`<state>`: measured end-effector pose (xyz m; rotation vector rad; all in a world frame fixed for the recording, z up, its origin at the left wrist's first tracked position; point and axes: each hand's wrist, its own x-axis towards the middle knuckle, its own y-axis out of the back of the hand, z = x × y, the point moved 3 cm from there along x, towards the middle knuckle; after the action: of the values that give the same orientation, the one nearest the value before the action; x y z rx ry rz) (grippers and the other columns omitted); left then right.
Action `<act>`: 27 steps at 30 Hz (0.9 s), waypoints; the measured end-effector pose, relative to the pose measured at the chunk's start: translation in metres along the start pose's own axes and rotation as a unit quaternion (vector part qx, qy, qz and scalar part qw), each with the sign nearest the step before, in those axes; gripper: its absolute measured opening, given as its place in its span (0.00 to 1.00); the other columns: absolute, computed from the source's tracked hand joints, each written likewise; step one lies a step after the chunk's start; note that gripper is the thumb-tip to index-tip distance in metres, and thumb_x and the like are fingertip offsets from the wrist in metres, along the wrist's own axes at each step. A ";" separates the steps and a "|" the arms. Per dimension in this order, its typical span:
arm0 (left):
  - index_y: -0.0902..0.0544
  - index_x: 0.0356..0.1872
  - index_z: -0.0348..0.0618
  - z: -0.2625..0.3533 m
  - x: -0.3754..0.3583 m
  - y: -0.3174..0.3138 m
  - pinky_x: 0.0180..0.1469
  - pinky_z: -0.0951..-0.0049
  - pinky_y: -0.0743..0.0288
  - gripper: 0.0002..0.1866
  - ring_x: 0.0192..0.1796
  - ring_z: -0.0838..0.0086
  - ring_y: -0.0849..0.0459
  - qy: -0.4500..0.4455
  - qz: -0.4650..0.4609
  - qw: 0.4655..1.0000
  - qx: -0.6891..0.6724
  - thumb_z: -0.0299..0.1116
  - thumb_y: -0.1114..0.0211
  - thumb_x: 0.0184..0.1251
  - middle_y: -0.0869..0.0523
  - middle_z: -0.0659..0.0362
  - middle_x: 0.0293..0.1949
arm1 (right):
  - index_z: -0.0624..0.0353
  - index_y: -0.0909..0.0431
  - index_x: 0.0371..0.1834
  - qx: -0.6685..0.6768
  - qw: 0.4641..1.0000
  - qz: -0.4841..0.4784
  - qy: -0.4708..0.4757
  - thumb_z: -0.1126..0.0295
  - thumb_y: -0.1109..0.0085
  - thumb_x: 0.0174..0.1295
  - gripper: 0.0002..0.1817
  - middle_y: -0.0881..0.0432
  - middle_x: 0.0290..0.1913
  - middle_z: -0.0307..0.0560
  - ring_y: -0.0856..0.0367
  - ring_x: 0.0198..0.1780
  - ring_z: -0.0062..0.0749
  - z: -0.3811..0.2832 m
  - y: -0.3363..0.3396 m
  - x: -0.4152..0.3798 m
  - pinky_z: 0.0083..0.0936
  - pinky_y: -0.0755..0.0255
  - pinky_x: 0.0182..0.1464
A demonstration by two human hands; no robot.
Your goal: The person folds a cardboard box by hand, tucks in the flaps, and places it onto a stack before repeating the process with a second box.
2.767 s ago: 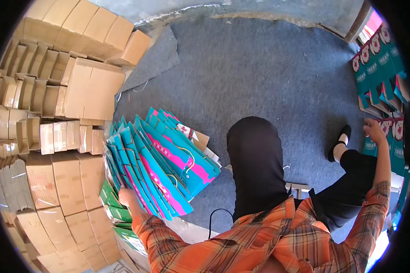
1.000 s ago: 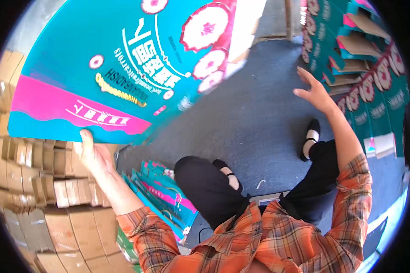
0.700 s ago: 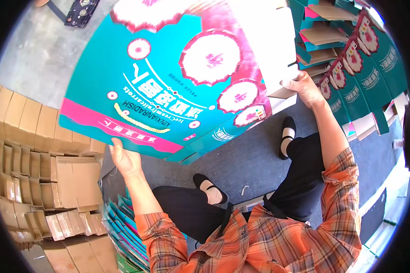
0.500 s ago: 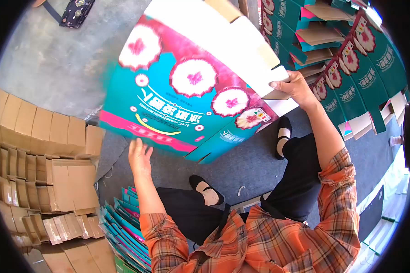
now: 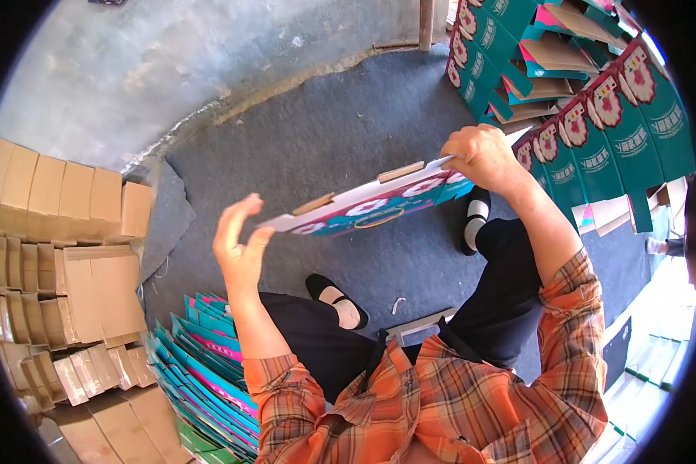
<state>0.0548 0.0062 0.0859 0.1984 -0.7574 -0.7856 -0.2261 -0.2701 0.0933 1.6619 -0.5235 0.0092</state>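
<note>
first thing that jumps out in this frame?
The flat teal-and-pink printed carton, held nearly edge-on at centre above the grey carpet: the right hand grips its far end, and the left hand, fingers spread, is at its near end. Next come the stacked teal cartons at upper right, and the brown cardboard boxes piled along the left, with more teal flats fanned below them.

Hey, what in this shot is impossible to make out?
Head view only:
- Printed face of the flat carton: seen nearly edge-on, text unreadable.
- Right hand: fingertips hidden behind the carton's end.
- Left hand: contact with the carton unclear.
- Stack of teal cartons: cut off by the lens edge.
</note>
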 end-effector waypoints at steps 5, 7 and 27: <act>0.12 0.39 0.43 0.034 -0.002 -0.037 0.37 0.69 0.23 0.12 0.34 0.63 0.15 0.071 -0.218 0.965 0.129 0.36 0.27 0.54 0.14 0.55 0.33 | 0.52 0.18 0.26 -0.014 1.000 -0.022 0.016 0.70 0.34 0.48 0.03 0.19 0.27 0.40 0.19 0.36 0.40 -0.008 -0.003 0.004 0.37 0.28 0.38; 0.12 0.38 0.43 0.034 -0.001 -0.041 0.36 0.67 0.25 0.11 0.33 0.62 0.16 0.108 -0.236 0.957 0.132 0.36 0.29 0.56 0.15 0.55 0.31 | 0.53 0.18 0.27 0.005 1.000 -0.025 0.019 0.71 0.33 0.48 0.04 0.19 0.29 0.39 0.20 0.38 0.38 -0.007 -0.001 0.007 0.36 0.29 0.44; 0.19 0.38 0.34 -0.032 0.011 -0.038 0.14 0.79 0.32 0.15 0.14 0.77 0.23 0.387 -0.068 0.919 -0.016 0.39 0.41 0.71 0.19 0.57 0.19 | 0.51 0.24 0.22 -0.031 0.991 0.092 0.090 0.71 0.37 0.43 0.05 0.26 0.25 0.37 0.23 0.34 0.34 -0.020 0.034 -0.024 0.31 0.31 0.45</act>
<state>0.0602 -0.0314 0.0526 0.5011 0.0221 -0.7669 -0.2535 -0.2450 0.1216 1.5297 -0.5319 0.2730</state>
